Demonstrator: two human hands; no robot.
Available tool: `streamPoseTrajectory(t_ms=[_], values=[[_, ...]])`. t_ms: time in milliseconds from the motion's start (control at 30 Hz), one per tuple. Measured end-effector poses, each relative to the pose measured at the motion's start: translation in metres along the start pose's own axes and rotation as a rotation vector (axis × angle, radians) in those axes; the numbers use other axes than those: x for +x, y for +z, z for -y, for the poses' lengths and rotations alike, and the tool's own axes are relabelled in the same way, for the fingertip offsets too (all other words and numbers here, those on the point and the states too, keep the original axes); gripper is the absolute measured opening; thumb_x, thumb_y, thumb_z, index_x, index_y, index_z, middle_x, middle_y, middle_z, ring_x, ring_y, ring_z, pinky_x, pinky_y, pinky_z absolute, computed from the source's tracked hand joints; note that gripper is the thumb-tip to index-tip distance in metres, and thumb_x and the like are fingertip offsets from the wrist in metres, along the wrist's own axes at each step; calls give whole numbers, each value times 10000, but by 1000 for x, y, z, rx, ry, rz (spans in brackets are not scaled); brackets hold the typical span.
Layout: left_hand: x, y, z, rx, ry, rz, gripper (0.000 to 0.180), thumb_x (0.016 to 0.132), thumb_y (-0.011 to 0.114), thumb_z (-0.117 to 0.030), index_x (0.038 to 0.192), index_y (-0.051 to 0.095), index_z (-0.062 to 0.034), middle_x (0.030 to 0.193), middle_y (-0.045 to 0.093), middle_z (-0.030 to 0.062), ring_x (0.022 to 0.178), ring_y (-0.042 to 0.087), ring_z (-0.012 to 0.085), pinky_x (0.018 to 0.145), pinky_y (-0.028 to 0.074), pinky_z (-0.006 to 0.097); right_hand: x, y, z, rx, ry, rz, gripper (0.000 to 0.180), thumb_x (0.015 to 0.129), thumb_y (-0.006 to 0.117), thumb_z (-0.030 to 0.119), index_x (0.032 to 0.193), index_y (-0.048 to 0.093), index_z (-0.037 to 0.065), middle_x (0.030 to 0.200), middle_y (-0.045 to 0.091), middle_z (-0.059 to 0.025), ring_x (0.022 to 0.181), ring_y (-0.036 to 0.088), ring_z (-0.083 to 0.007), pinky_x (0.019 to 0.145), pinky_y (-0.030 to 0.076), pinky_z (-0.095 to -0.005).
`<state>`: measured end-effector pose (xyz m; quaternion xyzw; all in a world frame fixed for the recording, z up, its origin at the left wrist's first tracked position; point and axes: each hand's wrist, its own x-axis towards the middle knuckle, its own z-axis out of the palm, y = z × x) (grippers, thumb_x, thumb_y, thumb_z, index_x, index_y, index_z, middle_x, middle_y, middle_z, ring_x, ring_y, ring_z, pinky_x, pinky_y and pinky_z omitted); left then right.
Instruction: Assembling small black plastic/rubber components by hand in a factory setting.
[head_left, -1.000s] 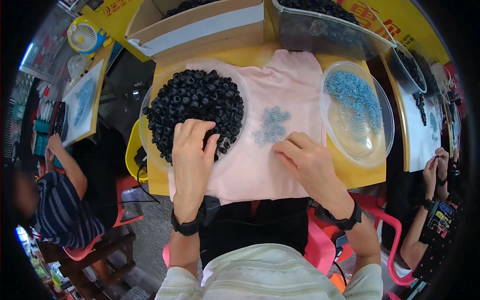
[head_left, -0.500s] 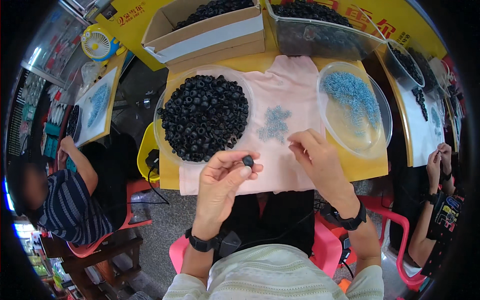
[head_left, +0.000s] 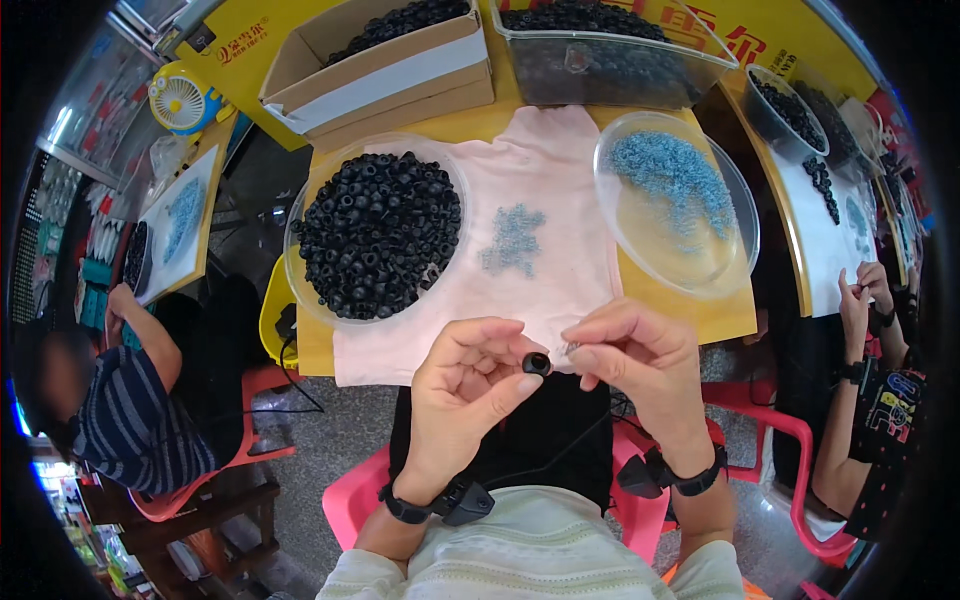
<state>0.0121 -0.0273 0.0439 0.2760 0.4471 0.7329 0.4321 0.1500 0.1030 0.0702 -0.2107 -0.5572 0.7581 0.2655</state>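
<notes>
Small black ring-shaped rubber part (head_left: 537, 363): it sits pinched between the thumb and fingertips of the person's left hand (head_left: 470, 385), near the front edge of the yellow table (head_left: 720, 318), just off the near edge of the pink cloth (head_left: 560, 215). The left hand is closed on this part, palm turned up. The right hand (head_left: 640, 360) is just beside it, fingers drawn narrow around a tiny pale metal piece (head_left: 570, 348) whose shape is too small to tell; that piece points at the black part.

On the cloth, far left of the hands, stands a round clear plastic dish (head_left: 300, 225) heaped with black rubber rings (head_left: 380, 232). A loose cluster of small blue-grey metal pieces (head_left: 512, 238) lies on the cloth between the dishes. Far right, a second clear round dish (head_left: 640, 250) holds more of the blue-grey pieces.

At the far edge stand a brown cardboard box (head_left: 400, 75) and a clear rectangular plastic tub (head_left: 620, 65), both holding black parts.

Both wrists carry black bands. Other people sit at the left and right sides.
</notes>
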Motion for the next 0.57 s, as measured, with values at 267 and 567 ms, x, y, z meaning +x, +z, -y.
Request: streamPoseTrajectory(t_ms=[267,567], values=[[-2,7,2,12,121,28,349,837,640,149,1129,500,20,1101,622,152,1024,621,178,913,513,315,-3,2,-4,-189,-158,28,165,836,707,-21,998,717,10,911,666,-75,717,619,-84,605,498,-199],[-6,-8,6,9,59,15,304,855,632,131,1128,574,9,1150,615,119,1067,603,177,927,501,292,7,16,0,-730,-467,39,227,783,741,-9,1002,729,47,863,661,-95,682,626,-164,593,506,-267]])
